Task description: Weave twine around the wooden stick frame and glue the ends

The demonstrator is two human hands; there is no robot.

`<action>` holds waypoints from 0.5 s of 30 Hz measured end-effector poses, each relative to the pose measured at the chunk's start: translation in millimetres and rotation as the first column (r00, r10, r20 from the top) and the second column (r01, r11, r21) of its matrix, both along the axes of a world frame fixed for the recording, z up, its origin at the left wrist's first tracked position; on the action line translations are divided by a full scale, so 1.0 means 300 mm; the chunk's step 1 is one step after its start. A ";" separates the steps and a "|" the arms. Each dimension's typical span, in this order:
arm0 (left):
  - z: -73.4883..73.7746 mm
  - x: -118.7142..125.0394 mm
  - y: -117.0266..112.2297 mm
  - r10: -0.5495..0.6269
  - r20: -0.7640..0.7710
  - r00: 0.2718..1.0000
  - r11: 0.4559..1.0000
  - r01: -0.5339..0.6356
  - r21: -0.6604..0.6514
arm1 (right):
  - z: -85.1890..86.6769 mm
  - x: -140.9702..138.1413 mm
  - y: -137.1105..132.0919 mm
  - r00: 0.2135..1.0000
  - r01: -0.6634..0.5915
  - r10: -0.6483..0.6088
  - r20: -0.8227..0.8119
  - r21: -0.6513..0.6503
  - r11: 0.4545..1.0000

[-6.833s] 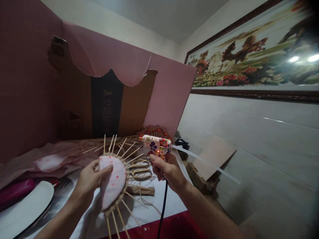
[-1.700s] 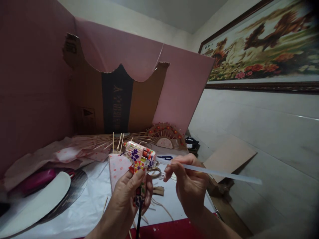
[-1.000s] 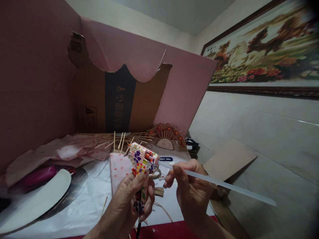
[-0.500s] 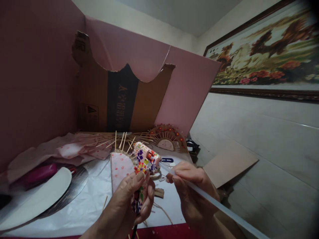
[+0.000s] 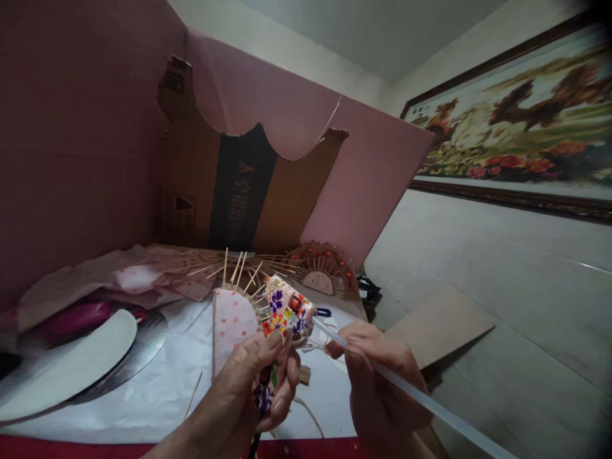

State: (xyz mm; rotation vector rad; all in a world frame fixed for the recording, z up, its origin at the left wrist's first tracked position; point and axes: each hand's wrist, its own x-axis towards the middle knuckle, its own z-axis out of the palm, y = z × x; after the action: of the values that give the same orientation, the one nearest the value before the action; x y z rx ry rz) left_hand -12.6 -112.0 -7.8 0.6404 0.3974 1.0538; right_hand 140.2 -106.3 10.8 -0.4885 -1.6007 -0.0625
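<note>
we had our left hand curled around the flowered glue gun and our right hand pinching the glue stick, tip at the gun's rear.

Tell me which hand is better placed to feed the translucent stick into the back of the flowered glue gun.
Probably the right hand: it pinches the translucent stick, with the tip at the rear of the flowered glue gun, whose handle fills the left hand.

Glue gun: multicoloured flowers. Glue stick: whitish. Fabric panel: pink, red-dotted.
</note>
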 end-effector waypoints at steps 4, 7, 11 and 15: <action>-0.011 0.000 0.005 -0.019 -0.012 1.000 1.000 0.019 0.018 | -0.020 0.018 0.011 1.000 -0.027 0.027 0.010 -0.008 1.000; -0.015 0.000 0.003 -0.036 -0.025 0.999 0.999 0.036 0.032 | -0.024 0.025 0.014 0.998 -0.058 0.058 0.004 -0.041 0.997; -0.021 0.003 0.009 -0.039 -0.027 0.999 0.997 0.041 0.069 | -0.027 0.023 0.016 0.996 -0.089 0.090 0.005 -0.078 0.993; -0.027 0.008 0.019 -0.006 -0.016 1.000 0.998 0.007 0.063 | -0.036 0.005 0.015 0.999 0.036 -0.036 -0.002 -0.042 0.998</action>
State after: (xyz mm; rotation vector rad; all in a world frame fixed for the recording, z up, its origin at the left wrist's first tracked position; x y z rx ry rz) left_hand -10.3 -106.5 -15.9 0.7061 0.3770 1.0585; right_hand 141.7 -101.7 0.0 -0.5500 -1.5933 -0.0554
